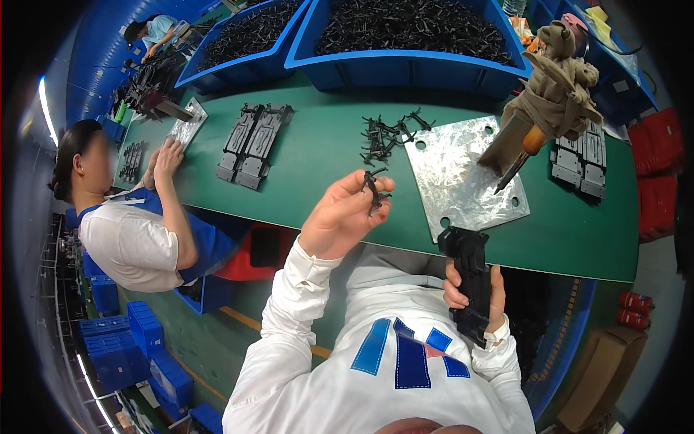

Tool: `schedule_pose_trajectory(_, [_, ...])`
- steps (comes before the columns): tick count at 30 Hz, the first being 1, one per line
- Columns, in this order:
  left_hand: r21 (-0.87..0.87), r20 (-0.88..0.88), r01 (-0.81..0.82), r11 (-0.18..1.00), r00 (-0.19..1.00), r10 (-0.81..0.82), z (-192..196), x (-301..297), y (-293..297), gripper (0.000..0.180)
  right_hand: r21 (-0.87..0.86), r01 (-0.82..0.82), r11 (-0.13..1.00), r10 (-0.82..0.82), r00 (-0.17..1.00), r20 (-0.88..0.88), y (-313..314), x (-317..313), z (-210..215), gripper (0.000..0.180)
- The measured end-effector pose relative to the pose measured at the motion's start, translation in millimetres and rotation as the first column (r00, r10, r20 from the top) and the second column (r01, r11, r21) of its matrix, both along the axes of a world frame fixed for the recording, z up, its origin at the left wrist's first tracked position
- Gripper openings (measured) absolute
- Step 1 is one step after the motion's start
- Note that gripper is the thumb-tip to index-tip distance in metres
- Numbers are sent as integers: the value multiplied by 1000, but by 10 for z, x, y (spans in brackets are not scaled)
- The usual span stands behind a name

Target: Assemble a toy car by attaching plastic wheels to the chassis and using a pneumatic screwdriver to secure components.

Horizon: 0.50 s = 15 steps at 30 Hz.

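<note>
Hands: left hand [340, 217], centre of the frame, pinches a small black plastic clip [374, 192] between thumb and fingertips above the green table [318, 155]; right hand [473, 289], lower right of centre, is wrapped around a long black moulded plastic housing [468, 278], held upright against the person's lap just below the table edge.

Clip: held apart from the housing, not yet fitted to it as far as the picture shows.

Supply: loose pile of the same small black clips [387, 136] lies on the table above the left hand, just left of a square galvanised metal plate with corner holes [463, 177].

Progress: judging by the layout, the work sits mid-cycle; one clip is picked, the housing is in hand, joining remains.

Finished or waiting pieces: flat black housings lie in a group [253, 141] at upper left of centre and in another stack [582, 159] at the right edge; which are complete I cannot tell.

Stock: two blue plastic bins heaped with black parts [412, 32] fill the top of the frame.

Tool: cloth-wrapped hanging tool with an orange grip [549, 101] rests over the plate at upper right.

Neighbour: co-worker in a white and blue shirt [137, 231] at the left, hands on the table.
</note>
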<state>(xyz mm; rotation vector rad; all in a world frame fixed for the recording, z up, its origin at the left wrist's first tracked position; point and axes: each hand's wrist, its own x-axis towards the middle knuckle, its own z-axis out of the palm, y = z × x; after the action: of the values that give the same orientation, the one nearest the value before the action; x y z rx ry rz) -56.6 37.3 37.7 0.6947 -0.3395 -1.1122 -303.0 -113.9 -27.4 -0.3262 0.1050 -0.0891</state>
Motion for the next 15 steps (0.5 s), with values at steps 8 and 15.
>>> schedule_pose_trajectory(8, [131,299,-166,977,947,121,-83,-11,-13,12,-541,79,838,-229,949,-216,-117,311,339,55])
schedule_pose_trajectory(15, [165,800,-493,854,574,177,-85,-354,-103,17,-847,96,522,-406,902,-149,-90,355,308,59])
